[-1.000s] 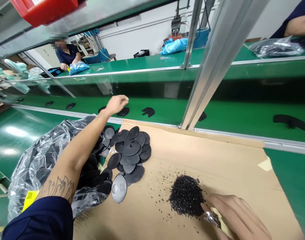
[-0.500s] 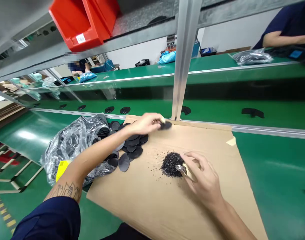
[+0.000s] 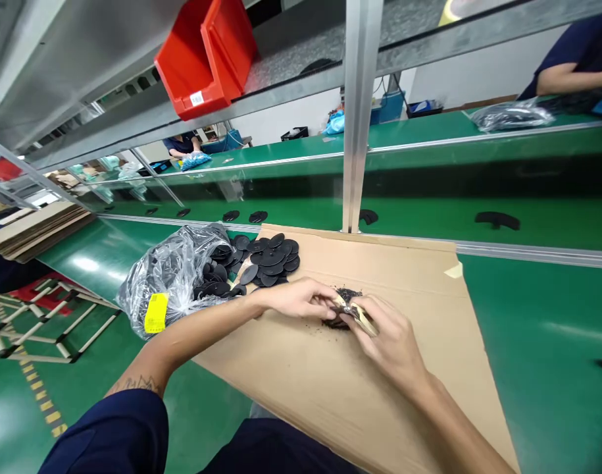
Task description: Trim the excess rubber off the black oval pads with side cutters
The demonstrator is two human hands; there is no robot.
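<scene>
My left hand (image 3: 301,299) and my right hand (image 3: 384,339) meet over a small heap of black shavings (image 3: 347,294) on a cardboard sheet (image 3: 404,276). The left fingers are closed on a black plastic disc that is mostly hidden between the hands. The right hand grips a small tool with a pale handle and a metal tip (image 3: 357,315), pressed against that disc. A pile of black oval discs (image 3: 271,257) lies at the sheet's far left corner, spilling from a clear plastic bag (image 3: 177,273).
A metal post (image 3: 357,118) rises behind the cardboard. Black parts (image 3: 495,219) lie on the green conveyor belt (image 3: 429,204) beyond. A red bin (image 3: 206,56) sits on the shelf overhead. Another person's arm (image 3: 572,79) is at the far right; one more person (image 3: 185,145) works far back.
My left hand reached to the conveyor, came back to the disc pile, picked up one black disc and carried it to my right hand. The view pulled back and up.
</scene>
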